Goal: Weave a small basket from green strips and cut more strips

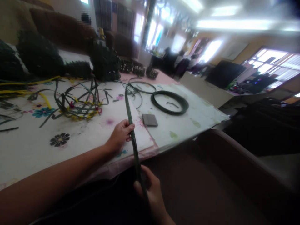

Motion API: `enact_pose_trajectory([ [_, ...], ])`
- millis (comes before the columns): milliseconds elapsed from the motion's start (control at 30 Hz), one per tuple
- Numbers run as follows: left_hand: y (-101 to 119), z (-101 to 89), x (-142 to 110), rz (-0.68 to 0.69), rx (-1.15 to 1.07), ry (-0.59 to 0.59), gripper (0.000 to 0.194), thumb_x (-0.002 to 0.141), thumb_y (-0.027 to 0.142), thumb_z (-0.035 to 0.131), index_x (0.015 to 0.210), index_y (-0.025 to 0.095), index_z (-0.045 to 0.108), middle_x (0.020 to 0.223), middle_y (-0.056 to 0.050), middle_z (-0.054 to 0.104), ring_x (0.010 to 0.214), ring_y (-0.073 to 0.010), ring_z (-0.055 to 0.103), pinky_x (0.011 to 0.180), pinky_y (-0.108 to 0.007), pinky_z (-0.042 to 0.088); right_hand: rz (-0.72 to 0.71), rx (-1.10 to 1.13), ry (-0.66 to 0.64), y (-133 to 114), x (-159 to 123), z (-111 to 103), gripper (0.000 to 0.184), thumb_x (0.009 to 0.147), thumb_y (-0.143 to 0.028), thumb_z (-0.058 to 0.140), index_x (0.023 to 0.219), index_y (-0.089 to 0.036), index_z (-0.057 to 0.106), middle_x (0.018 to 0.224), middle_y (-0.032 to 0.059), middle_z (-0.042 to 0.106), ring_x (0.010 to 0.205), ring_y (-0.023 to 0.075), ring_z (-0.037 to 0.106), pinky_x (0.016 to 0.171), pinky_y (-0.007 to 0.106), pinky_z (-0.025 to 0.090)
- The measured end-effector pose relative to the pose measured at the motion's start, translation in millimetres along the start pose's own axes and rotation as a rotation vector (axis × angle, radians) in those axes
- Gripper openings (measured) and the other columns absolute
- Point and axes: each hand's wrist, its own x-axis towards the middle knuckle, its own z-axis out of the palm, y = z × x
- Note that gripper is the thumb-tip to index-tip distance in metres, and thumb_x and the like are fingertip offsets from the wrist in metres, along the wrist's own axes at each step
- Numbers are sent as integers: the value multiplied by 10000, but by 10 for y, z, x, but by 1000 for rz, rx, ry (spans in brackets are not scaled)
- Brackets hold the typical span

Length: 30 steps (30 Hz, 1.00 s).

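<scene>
A long dark green flat strip (129, 109) runs from the table down toward my lap. My left hand (121, 133) pinches it above the table's front edge, thumb on top. Lower down, my right hand (151, 187) has its thumb and fingers around the same strip, whose lower end fades into the dark. Right of my left hand lies a small grey square block (150, 120). Beyond it rests a coil of dark green strip (153, 101), with a loose looped strip (146, 92) behind. On the left, a partly woven piece (79, 107) of green strips carries yellow and magenta bits.
The table has a white flowered cover (93, 137). Yellow strips (25, 92) and green scraps lie at its left. Dark woven pieces (104, 62) stand along the back, near small round woven baskets (138, 70). A brown chair (225, 150) stands to the right. Several blurred people are in the background.
</scene>
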Motion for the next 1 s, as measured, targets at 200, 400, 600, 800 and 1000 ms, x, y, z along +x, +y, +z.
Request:
enact_pose_trajectory([
  [200, -16, -20, 1, 16, 25, -2, 253, 761, 228, 670, 668, 175, 441, 515, 83, 397, 370, -18, 300, 335, -145, 220, 5, -27, -23, -38, 22, -29, 485, 752, -429, 720, 1134, -138, 662, 920, 78, 699, 808, 211, 619, 753, 281, 506],
  [400, -18, -30, 8, 9, 60, 4, 262, 767, 237, 670, 663, 173, 439, 514, 84, 400, 370, -19, 299, 338, -146, 233, 6, -73, -50, -121, 26, -48, 386, 793, -412, 696, 1077, -150, 703, 834, 40, 686, 751, 186, 606, 684, 235, 498],
  [600, 56, -85, 91, -13, 37, 59, 200, 790, 198, 636, 684, 159, 472, 520, 78, 392, 370, -14, 289, 346, -142, 193, 11, -26, -63, -64, -6, -21, 407, 779, -428, 711, 1087, -162, 712, 873, 67, 715, 806, 224, 639, 674, 253, 522],
  [800, -3, -61, 60, -23, 31, 21, 218, 778, 223, 654, 682, 158, 469, 557, 66, 406, 402, -18, 309, 371, -138, 208, 0, 4, -16, -11, -10, 27, 445, 764, -458, 725, 1105, -172, 698, 902, 84, 730, 815, 230, 662, 706, 269, 540],
  [1000, -20, -18, 8, -48, 51, 40, 233, 766, 256, 663, 694, 164, 461, 596, 52, 440, 456, -32, 377, 422, -132, 275, -19, 47, -29, -85, 22, 48, 439, 769, -444, 723, 1110, -170, 685, 954, 83, 728, 859, 229, 659, 745, 270, 535],
])
